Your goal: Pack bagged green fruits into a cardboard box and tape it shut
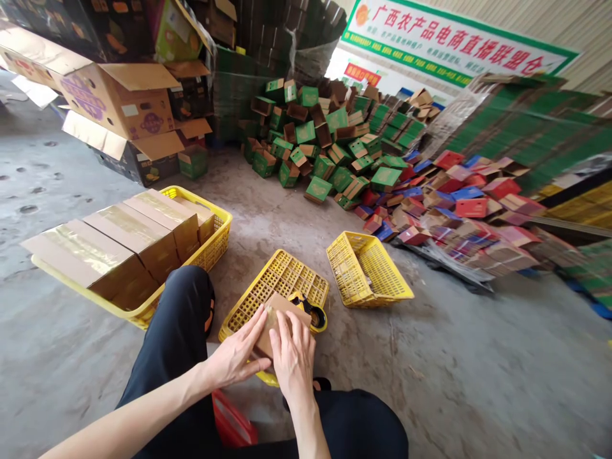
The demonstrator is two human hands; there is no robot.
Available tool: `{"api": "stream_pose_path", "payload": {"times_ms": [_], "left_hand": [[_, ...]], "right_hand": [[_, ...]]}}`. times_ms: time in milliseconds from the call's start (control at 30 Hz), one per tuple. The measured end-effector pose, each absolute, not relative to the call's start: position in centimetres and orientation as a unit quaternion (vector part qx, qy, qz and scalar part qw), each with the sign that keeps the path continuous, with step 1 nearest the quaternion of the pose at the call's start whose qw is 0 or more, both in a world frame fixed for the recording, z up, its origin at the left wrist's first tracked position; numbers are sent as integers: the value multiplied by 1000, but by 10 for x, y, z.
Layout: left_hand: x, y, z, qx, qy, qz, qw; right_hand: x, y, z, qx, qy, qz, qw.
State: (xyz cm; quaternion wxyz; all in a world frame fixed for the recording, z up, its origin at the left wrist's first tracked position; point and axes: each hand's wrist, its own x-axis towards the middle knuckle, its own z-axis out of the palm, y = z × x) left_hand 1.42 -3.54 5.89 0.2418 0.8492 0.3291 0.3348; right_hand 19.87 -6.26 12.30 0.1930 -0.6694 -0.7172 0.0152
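Between my knees, a small brown cardboard box (264,345) rests on an upturned yellow plastic crate (268,275). My left hand (238,352) lies along the box's left side and top edge, fingers stretched out. Across its top, my right hand (292,350) presses down with fingers spread. A shiny strip of tape seems to show near my fingertips. Just beyond the box, a yellow and black tape dispenser (306,308) sits on the crate. Part of the box is hidden under my hands.
On my left, a long yellow basket (224,233) holds several taped cardboard boxes (129,239). Another yellow basket (382,268) stands on the right. Further off lie heaps of green cartons (320,188) and red and blue cartons (471,207). Large open cartons (119,102) are stacked back left.
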Motion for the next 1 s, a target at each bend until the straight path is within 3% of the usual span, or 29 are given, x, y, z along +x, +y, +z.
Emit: {"api": "stream_pose_path", "payload": {"times_ms": [233, 600, 800, 1000], "left_hand": [[22, -44, 61, 845, 351, 317, 251], [20, -39, 56, 834, 359, 304, 289], [20, -41, 60, 830, 358, 302, 304], [15, -39, 70, 827, 352, 283, 334]], "right_hand": [[224, -79, 121, -624, -745, 50, 228], [207, -55, 138, -640, -751, -48, 154], [208, -76, 120, -634, -746, -28, 199], [220, -108, 90, -671, -680, 80, 284]]}}
